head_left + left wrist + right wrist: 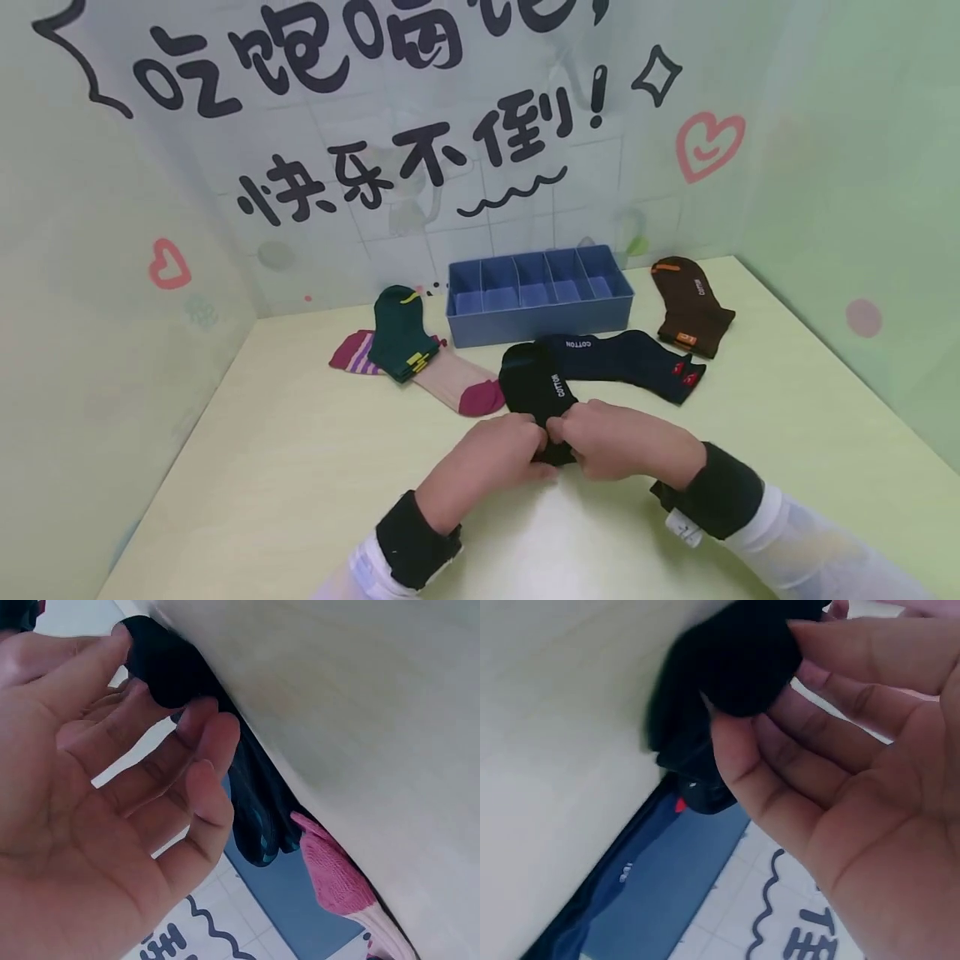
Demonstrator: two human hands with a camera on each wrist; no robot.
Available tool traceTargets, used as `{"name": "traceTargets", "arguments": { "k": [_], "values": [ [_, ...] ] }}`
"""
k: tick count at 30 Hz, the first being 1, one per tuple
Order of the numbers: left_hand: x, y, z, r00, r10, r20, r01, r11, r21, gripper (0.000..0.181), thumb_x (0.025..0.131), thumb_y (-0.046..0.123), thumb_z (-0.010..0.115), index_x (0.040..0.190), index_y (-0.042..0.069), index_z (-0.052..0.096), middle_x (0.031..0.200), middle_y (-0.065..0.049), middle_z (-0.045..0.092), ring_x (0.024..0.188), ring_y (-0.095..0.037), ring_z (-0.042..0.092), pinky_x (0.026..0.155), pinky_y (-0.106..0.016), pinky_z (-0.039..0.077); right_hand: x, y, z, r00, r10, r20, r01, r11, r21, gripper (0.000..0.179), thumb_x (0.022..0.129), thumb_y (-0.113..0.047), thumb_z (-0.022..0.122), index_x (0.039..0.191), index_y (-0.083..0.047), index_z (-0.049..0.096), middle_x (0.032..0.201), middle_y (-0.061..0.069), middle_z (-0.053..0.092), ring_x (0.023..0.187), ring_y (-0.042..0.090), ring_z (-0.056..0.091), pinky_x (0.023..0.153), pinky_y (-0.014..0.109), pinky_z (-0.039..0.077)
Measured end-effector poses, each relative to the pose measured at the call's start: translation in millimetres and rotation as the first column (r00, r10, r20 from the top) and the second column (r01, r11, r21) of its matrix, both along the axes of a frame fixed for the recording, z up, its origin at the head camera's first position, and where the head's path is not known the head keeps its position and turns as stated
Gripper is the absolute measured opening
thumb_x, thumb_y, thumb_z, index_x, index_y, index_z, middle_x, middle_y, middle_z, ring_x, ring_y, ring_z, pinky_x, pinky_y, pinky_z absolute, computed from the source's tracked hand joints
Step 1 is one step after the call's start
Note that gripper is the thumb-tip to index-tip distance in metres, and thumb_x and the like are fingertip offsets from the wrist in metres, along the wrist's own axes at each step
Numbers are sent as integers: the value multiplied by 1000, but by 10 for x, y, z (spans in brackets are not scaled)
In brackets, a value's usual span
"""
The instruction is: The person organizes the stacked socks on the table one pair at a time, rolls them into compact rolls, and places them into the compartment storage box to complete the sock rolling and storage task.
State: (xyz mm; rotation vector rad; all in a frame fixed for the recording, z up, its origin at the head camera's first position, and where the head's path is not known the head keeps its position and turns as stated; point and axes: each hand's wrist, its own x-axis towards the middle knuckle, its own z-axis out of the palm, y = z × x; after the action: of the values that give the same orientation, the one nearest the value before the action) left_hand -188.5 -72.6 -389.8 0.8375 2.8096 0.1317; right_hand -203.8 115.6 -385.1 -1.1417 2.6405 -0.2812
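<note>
A black sock (pixel 528 375) with white "COTTON" lettering lies on the table in front of me, its near end between my two hands. My left hand (pixel 495 454) pinches the left side of that end with thumb and fingers. From the other side, my right hand (pixel 618 440) grips the same end, thumb and fingertips on the cloth. In the left wrist view a dark flap of the sock (pixel 169 664) sits between thumb and fingertips. The right wrist view shows the sock's folded cloth (pixel 742 664) held in the same way.
A blue divided box (pixel 540 323) stands at the back. Left of it lie a dark green sock (pixel 397 329), a purple striped sock (pixel 352 352) and a pale pink sock with a magenta toe (pixel 450 377). To the right are a navy sock (pixel 622 357) and a brown sock (pixel 686 300).
</note>
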Motion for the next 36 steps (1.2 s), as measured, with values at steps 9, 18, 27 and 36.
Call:
{"name": "traceTargets", "arguments": {
  "k": [9, 18, 27, 36],
  "values": [
    [48, 0, 1, 995, -89, -44, 88, 995, -42, 18, 92, 35, 85, 91, 18, 81, 91, 3, 67, 80, -10, 50, 67, -22, 45, -73, 67, -50, 992, 16, 129, -7, 998, -70, 24, 92, 9, 67, 94, -15, 72, 87, -4, 55, 77, 8, 48, 72, 23, 46],
    [25, -7, -3, 997, -68, -45, 68, 998, -6, 13, 95, 26, 81, 93, 13, 81, 81, 1, 68, 73, -11, 52, 67, -22, 49, 23, 8, -41, 971, 49, -235, -42, 999, 32, 17, 84, 1, 83, 85, -13, 74, 78, -2, 67, 65, 10, 55, 66, 30, 56],
    [-1, -38, 6, 996, 46, 74, -56, 990, 128, 11, 96, 14, 77, 87, 12, 71, 66, 2, 54, 59, -11, 49, 57, -22, 39, 89, -45, -84, 926, 116, -358, -77, 990, 122, 14, 90, -15, 79, 77, -14, 72, 70, -1, 62, 58, 11, 48, 59, 29, 49],
    [8, -68, 26, 995, 49, 91, -61, 990, 128, 21, 98, 15, 75, 78, 12, 69, 60, 2, 48, 54, -11, 45, 53, -23, 35, 143, -36, -31, 938, 106, -331, -73, 991, 110, 14, 89, -23, 81, 80, -13, 78, 78, -1, 56, 64, 11, 46, 60, 28, 47]
  ]
}}
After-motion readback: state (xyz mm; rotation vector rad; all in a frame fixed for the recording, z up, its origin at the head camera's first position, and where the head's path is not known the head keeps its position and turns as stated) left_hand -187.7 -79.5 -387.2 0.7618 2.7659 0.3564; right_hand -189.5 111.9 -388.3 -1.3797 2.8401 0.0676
